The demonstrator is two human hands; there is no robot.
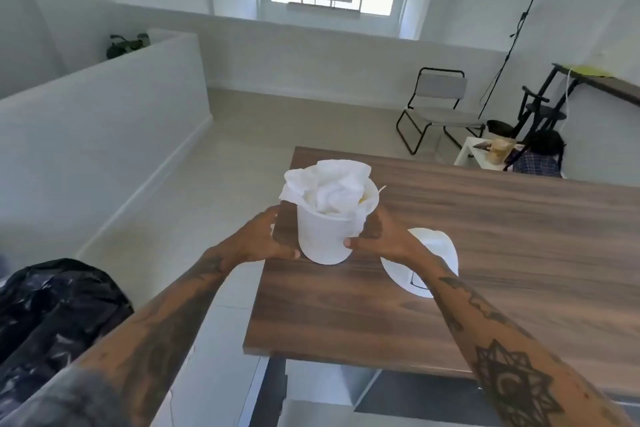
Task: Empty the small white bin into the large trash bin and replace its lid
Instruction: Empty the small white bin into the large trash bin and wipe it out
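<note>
**Small white bin, held at the table's left edge, ready for emptying**

Item: small white bin (323, 236), upright, lid off, stuffed above the rim with crumpled white paper (329, 184). It is placed near the far left corner of the wooden table (485, 236), close to the left edge. Whether its base rests on the tabletop or is already lifted just clear cannot be told.

Grip: the bin is clasped low on its wall from both sides. The left hand (263, 239) is wrapped against the left side with the thumb at the base; the right hand (381, 236) is pressed against the right side with the thumb on the front. Both hands are closed around the bin, with nothing else held.

Lid: a white round lid (434, 253) is laid flat on the table just to the right of the bin, partly covered by the right forearm.

Destination: a large trash bin lined with a black bag (52, 315) is seen on the floor, off the table's left side and nearer the person.

Handling note: the bin is best kept upright while carried left, since the loose paper is heaped above the rim and may spill. It should be tipped only once the mouth is over the black bag. The lid is to be refitted afterwards.
</note>
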